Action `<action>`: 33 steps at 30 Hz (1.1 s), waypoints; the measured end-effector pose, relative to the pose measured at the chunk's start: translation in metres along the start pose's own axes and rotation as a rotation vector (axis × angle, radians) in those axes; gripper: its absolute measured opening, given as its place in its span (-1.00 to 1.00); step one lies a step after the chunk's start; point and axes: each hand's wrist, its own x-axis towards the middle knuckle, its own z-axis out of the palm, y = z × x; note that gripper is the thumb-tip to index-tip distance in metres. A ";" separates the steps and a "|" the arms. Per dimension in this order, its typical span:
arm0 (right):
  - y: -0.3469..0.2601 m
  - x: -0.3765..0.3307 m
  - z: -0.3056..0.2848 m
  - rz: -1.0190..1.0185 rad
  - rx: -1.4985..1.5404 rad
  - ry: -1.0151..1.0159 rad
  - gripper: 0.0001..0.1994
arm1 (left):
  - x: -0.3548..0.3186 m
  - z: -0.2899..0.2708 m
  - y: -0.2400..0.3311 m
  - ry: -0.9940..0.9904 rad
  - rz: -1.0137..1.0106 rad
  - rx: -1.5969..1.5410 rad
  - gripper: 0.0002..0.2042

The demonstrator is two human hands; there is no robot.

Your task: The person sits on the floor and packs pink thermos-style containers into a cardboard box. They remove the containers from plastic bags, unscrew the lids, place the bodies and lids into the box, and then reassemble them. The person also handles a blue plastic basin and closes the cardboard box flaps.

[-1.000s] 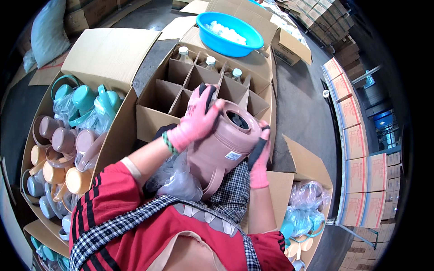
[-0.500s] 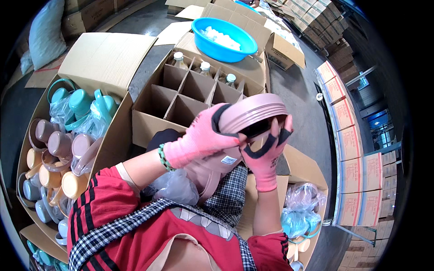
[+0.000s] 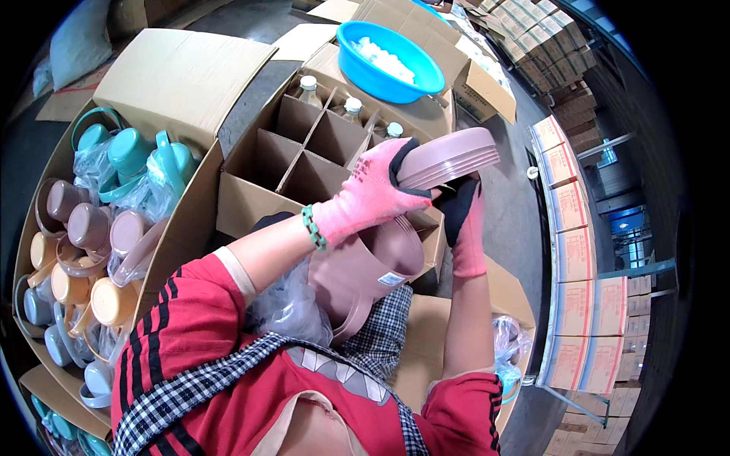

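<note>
Left hand: in a pink, dark-tipped glove, the left hand (image 3: 372,186) is clamped on the near edge of a ridged pink ring (image 3: 449,158).
Right hand: gloved alike, the right hand (image 3: 466,224) is raised to the ring's underside; its fingers are partly hidden, and from here I cannot tell whether they grip.
Pink ring: held tilted above the jug's mouth and apart from its rim.
Pink jug: the pink jug (image 3: 342,270) leans in the worker's lap, mouth open, a white label (image 3: 391,279) near its rim, clear plastic (image 3: 287,313) bunched beside it.
Divided carton: ahead of the knees, a divided carton (image 3: 255,204) shows three capped bottles (image 3: 309,91) along its far row.
Blue basin: beyond the bottles, a blue basin (image 3: 372,77) holds small white pieces (image 3: 382,59).
Left-side carton: an open carton (image 3: 182,220) is packed with teal, pink, peach and grey-blue plastic parts (image 3: 89,226), some in clear bags.
Far right: printed boxes (image 3: 572,235) stand in a long row.
</note>
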 end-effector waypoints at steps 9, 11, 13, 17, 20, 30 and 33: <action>0.027 0.069 0.034 0.437 0.097 -0.709 -0.44 | 0.017 0.000 -0.105 0.304 -0.163 -0.284 -0.42; 0.018 0.071 0.048 0.912 0.295 -0.578 -0.34 | 0.008 -0.011 -0.121 0.507 -0.301 -0.262 -0.46; 0.042 0.091 0.043 0.580 0.010 -0.433 -0.49 | 0.012 -0.018 -0.125 0.769 -0.516 -0.638 -0.54; 0.087 0.161 0.060 -0.645 -1.236 -0.306 -0.52 | 0.004 -0.013 -0.164 0.802 -0.665 -1.010 -0.63; 0.126 0.214 0.087 -0.958 -1.505 -0.439 -0.36 | 0.008 -0.009 -0.171 0.715 -0.703 -0.789 -0.65; 0.189 0.342 0.127 -0.317 -1.809 -0.274 -0.51 | 0.024 -0.039 -0.165 0.655 -0.744 -0.742 -0.65; 0.185 0.337 0.125 -0.206 -1.495 -0.170 -0.53 | 0.020 -0.045 -0.169 0.708 -0.766 -0.792 -0.68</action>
